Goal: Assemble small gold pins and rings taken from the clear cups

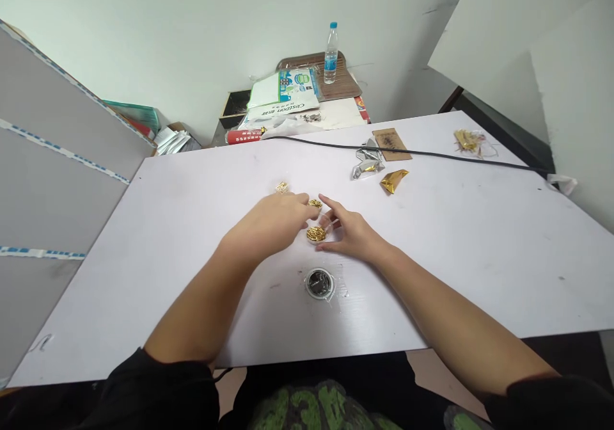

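A small clear round container (316, 234) of shiny gold-coloured pieces sits on the white table (192, 212) between my hands. My right hand (352, 231) curves round its right side, thumb at the near edge and fingers behind. What looks like a clear lid or rim tilts up by those fingers. Just beyond, more gold-coloured pieces (314, 204) lie in a second small holder, partly hidden by my left hand (275, 222). That hand reaches in from the left with bent fingers drawn together; anything between their tips is too small to make out. Pale gold pieces (281, 187) lie past its knuckles.
Nearer me, a round dark dish (320, 283) is taped to the table. Silver packets (368, 167), a gold packet (394, 181), brown card (392, 144) and a bag of gold pieces (470, 141) lie farther right. A black cable (336, 145) crosses the back; a water bottle (330, 55) stands beyond.
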`<move>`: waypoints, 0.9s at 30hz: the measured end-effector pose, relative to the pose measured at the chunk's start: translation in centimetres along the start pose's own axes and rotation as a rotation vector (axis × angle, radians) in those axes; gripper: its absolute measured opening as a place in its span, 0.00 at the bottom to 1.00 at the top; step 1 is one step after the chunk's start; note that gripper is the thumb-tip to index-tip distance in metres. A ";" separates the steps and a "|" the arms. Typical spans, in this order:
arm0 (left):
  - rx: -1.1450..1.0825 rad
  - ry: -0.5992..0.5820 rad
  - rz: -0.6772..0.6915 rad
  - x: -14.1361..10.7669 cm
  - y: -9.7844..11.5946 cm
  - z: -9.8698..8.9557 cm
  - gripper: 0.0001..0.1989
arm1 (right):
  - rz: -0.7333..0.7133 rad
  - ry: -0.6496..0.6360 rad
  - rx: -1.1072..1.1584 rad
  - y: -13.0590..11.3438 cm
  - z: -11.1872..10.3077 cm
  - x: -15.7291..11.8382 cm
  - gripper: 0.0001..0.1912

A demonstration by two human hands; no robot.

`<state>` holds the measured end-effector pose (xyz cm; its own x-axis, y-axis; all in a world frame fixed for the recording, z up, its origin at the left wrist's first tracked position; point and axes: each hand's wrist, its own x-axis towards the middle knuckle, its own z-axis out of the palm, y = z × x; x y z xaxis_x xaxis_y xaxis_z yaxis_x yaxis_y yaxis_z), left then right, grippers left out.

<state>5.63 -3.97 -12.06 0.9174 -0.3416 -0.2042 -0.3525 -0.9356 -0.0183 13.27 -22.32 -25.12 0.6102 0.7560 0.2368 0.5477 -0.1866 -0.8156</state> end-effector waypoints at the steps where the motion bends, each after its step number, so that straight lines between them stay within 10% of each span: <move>1: -0.009 0.015 0.046 0.3 0.3 0.3 0.12 | -0.013 -0.001 -0.003 0.0 0.2 0.0 0.55; 14: -0.034 0.085 -0.205 -0.7 -4.7 -0.7 0.08 | -0.104 -0.052 -0.097 0.1 -2.1 -0.3 0.45; 27: 0.025 0.025 -0.239 2.7 -3.3 2.0 0.12 | 0.036 0.155 -0.242 2.6 -3.7 -0.1 0.45</move>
<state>8.86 -1.60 -14.52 0.9795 -0.1131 -0.1665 -0.1289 -0.9878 -0.0878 16.73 -25.21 -25.27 0.7017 0.6446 0.3035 0.6336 -0.3697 -0.6796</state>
